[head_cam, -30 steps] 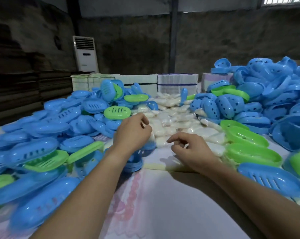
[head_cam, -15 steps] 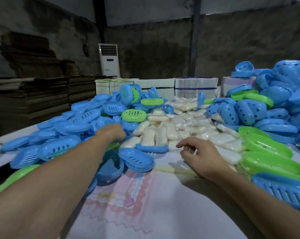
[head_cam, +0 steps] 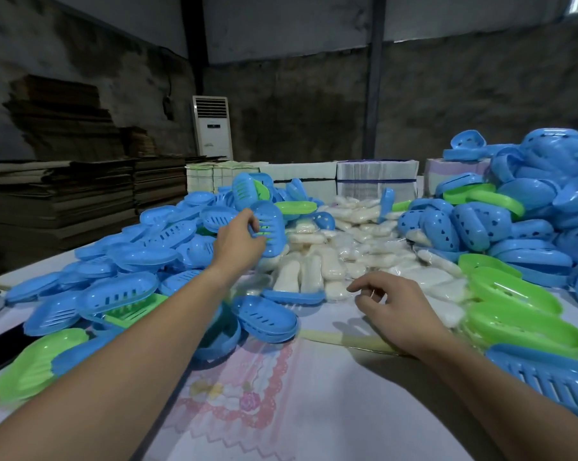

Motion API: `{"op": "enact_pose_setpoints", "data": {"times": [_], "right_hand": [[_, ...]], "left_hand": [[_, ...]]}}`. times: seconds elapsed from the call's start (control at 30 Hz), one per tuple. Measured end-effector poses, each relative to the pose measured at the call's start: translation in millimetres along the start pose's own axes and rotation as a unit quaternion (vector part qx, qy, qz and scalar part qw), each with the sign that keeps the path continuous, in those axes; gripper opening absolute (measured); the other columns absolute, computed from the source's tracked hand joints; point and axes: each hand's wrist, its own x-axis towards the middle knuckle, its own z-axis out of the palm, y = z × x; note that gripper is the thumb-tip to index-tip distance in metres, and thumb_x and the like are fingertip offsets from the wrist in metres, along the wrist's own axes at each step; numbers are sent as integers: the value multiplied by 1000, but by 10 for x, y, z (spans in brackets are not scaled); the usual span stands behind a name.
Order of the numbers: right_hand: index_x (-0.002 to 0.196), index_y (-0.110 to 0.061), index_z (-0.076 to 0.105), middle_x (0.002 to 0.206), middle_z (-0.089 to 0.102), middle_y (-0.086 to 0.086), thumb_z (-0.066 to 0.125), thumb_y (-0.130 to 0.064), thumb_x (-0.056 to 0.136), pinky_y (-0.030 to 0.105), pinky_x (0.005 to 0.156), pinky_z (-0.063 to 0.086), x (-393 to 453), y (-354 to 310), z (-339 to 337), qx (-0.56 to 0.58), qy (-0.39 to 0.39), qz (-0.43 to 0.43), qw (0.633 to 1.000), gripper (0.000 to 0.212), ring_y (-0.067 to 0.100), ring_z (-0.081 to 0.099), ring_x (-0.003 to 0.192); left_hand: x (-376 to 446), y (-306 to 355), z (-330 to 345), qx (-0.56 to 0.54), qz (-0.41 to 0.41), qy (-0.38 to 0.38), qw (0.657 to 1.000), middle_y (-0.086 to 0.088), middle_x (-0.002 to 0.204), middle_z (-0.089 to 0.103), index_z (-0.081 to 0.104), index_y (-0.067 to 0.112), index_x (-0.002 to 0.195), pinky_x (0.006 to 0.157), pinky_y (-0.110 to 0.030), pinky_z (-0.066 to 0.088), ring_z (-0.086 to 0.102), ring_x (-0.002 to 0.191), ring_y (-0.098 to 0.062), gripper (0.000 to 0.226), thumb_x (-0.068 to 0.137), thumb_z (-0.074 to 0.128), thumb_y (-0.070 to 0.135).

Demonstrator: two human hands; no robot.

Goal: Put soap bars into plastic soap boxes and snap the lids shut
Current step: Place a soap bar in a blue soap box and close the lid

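My left hand [head_cam: 239,242] grips a blue slotted soap box part [head_cam: 271,227], lifted on edge above the left heap of blue and green box parts [head_cam: 128,254]. A pile of white wrapped soap bars [head_cam: 354,251] lies in the middle of the table. My right hand [head_cam: 394,307] hovers low over the table just in front of the soap bars, fingers loosely curled, holding nothing. A blue box half [head_cam: 294,296] lies between my hands, with a few bars leaning on it.
A tall heap of blue and green box halves [head_cam: 526,221] fills the right side. Blue slotted parts [head_cam: 264,319] lie near my left forearm. White boxes [head_cam: 377,174] stand at the table's far edge. A pink-patterned cloth [head_cam: 241,400] covers the near table.
My left hand has reached further into the left heap and lifted a blue slotted box part. My right hand has stayed near the soap bars. The camera has tilted slightly.
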Motion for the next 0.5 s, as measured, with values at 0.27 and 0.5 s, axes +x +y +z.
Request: {"op": "enact_pose_setpoints", "data": {"times": [0.27, 0.5], "right_hand": [[94, -29, 72, 77, 63, -10, 60, -14, 81, 34, 78, 48, 81, 137, -151, -76, 91, 49, 992, 22, 18, 60, 87], [129, -35, 55, 123, 63, -1, 65, -36, 79, 40, 95, 44, 123, 270, -408, -290, 15, 135, 947, 52, 29, 44, 118]], "left_hand": [[-590, 639, 512, -489, -224, -170, 826, -14, 113, 57, 35, 24, 127, 46, -28, 57, 67, 75, -26, 58, 90, 62, -12], [-723, 656, 391, -697, -330, -254, 583, -21, 114, 65, 60, 0, 122, 54, -36, 62, 65, 111, -35, 37, 87, 52, -10]]}}
